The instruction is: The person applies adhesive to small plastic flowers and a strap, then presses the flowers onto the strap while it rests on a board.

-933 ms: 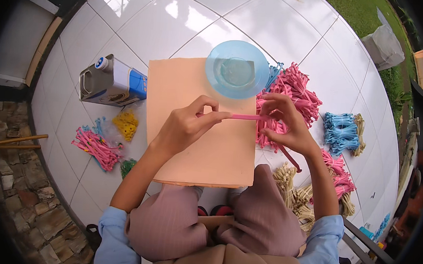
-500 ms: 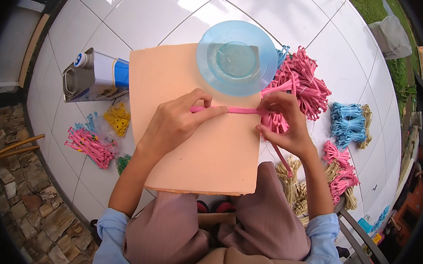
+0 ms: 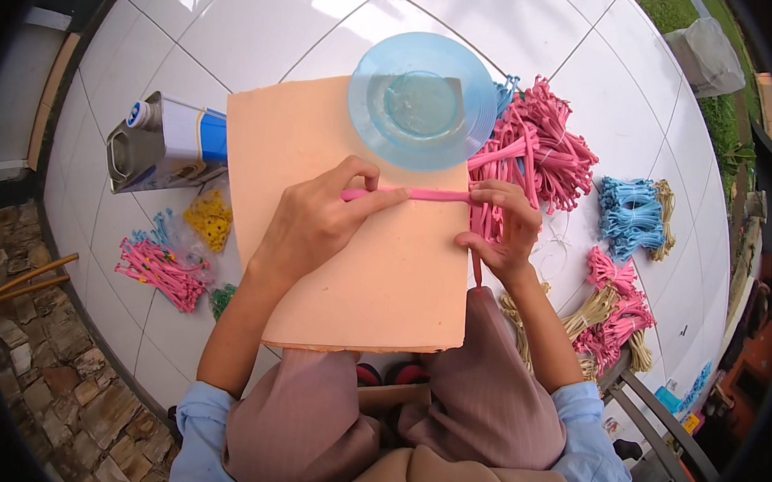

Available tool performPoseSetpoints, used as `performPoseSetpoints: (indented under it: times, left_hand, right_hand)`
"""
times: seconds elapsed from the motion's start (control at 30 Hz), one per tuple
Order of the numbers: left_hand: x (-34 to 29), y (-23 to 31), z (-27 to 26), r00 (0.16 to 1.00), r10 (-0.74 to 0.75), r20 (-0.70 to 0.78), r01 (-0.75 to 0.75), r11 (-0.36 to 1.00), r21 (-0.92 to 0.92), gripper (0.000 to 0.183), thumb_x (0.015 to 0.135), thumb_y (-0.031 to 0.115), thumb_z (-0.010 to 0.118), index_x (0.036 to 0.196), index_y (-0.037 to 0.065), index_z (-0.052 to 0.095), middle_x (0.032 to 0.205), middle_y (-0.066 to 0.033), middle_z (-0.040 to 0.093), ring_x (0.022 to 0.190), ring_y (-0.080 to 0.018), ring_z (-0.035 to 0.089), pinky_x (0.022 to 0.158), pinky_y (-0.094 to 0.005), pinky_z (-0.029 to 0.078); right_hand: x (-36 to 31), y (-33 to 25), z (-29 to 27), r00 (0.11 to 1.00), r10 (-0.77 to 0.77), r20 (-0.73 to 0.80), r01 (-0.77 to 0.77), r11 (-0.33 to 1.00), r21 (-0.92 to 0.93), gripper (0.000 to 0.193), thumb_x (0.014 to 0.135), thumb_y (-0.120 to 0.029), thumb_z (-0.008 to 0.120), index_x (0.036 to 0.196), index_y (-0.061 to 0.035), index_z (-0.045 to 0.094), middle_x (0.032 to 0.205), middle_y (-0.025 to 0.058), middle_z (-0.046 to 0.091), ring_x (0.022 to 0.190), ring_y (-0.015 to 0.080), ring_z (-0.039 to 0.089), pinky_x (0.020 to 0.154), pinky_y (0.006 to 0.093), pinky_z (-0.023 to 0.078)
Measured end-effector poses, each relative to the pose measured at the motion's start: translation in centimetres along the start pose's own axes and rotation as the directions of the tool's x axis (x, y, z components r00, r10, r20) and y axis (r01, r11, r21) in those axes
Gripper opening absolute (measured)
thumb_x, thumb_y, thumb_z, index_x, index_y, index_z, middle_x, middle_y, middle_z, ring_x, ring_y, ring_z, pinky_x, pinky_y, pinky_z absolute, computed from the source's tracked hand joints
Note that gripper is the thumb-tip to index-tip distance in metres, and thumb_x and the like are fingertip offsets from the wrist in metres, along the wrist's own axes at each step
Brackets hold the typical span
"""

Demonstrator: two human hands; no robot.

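Observation:
A flat pink strap (image 3: 437,195) lies stretched sideways across the peach-coloured board (image 3: 357,283) on my lap. My left hand (image 3: 321,219) pinches its left end, index finger and thumb laid along it. At the board's right edge, the curled fingers of my right hand (image 3: 509,226) hold the strap, with the thumb lower and apart. The tail of the strap drops beside the board toward my right knee. Just beyond my hands, a translucent blue plate (image 3: 363,107) sits on the board's far right corner, with a clear film or smear in its middle.
Right of the board lies a big heap of pink straps (image 3: 555,154); farther right are blue bundles (image 3: 630,221) and beige bundles (image 3: 589,320). Left stand a metal can (image 3: 166,144), a bag of yellow pieces (image 3: 209,219) and pink strips (image 3: 161,276). White tiles (image 3: 267,22) form the floor.
My right hand has shifted slightly left and its fingers have closed down along the strap. The strap's tail now hangs nearer the board. My left hand keeps its pinch.

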State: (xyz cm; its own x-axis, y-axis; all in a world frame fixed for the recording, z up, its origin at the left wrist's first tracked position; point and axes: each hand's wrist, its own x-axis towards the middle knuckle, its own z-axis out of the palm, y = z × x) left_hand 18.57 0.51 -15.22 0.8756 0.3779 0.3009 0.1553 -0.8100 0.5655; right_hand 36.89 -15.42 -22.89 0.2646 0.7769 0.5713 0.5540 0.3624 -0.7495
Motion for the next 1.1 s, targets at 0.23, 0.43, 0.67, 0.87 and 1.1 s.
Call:
performPoseSetpoints:
  times: [0.23, 0.43, 0.67, 0.87, 1.1]
  left_hand:
    - [-0.2, -0.3, 0.1, 1.0, 0.002, -0.002, -0.002, 1.0, 0.013, 0.036, 0.063, -0.003, 0.064, 0.093, 0.015, 0.069, 0.083, -0.0038, 0.051, 0.058, -0.0134, 0.051, 0.05, -0.0273, 0.044]
    - [-0.3, -0.3, 0.1, 1.0, -0.023, -0.009, 0.023, 1.0, -0.005, 0.035, 0.065, -0.004, 0.063, 0.094, 0.015, 0.069, 0.084, -0.0039, 0.05, 0.059, -0.0142, 0.052, 0.05, -0.0273, 0.045]
    - [-0.4, -0.2, 0.0, 0.999, -0.037, -0.01, 0.037, 0.999, -0.02, 0.036, 0.067, -0.005, 0.062, 0.095, 0.016, 0.068, 0.084, -0.0042, 0.05, 0.063, -0.0148, 0.055, 0.05, -0.0273, 0.046]
    - [-0.4, -0.4, 0.2, 1.0, -0.008, 0.003, 0.008, 1.0, 0.017, 0.037, 0.065, -0.004, 0.061, 0.095, 0.017, 0.068, 0.084, -0.0043, 0.05, 0.062, -0.0161, 0.055, 0.051, -0.0282, 0.047]
    - [-0.4, -0.4, -0.1, 1.0, -0.008, 0.014, 0.007, 0.997, 0.071, 0.031, 0.067, 0.002, 0.061, 0.093, 0.016, 0.068, 0.083, -0.0022, 0.051, 0.066, -0.015, 0.06, 0.054, -0.0267, 0.05]
  right_hand:
    - [0.1, 0.4, 0.3, 0.995, -0.081, -0.064, 0.08, 0.997, -0.011, 0.066, 0.059, -0.023, 0.081, 0.11, -0.0063, 0.042, 0.099, 0.0129, 0.06, 0.095, 0.0293, 0.057, 0.082, 0.0397, 0.045]
    - [0.4, 0.0, 0.3, 0.993, -0.104, -0.05, 0.1, 0.992, -0.071, 0.066, 0.059, -0.019, 0.081, 0.111, -0.0071, 0.042, 0.1, 0.0125, 0.06, 0.094, 0.0292, 0.056, 0.082, 0.0394, 0.045]
    - [0.5, -0.2, 0.3, 0.997, -0.056, -0.046, 0.055, 0.998, -0.015, 0.062, 0.062, -0.005, 0.078, 0.111, -0.0076, 0.041, 0.102, 0.0128, 0.059, 0.096, 0.0285, 0.055, 0.082, 0.0395, 0.045]
    - [-0.2, 0.3, 1.1, 0.992, -0.064, -0.104, 0.065, 0.998, 0.001, 0.056, 0.065, -0.005, 0.076, 0.108, -0.0081, 0.041, 0.103, 0.0125, 0.058, 0.098, 0.0296, 0.053, 0.083, 0.04, 0.045]
    - [-0.2, -0.1, 0.9, 0.985, -0.169, -0.03, 0.158, 0.964, -0.216, 0.042, 0.072, -0.005, 0.068, 0.106, -0.006, 0.043, 0.108, 0.0138, 0.055, 0.1, 0.0347, 0.053, 0.083, 0.0427, 0.046]
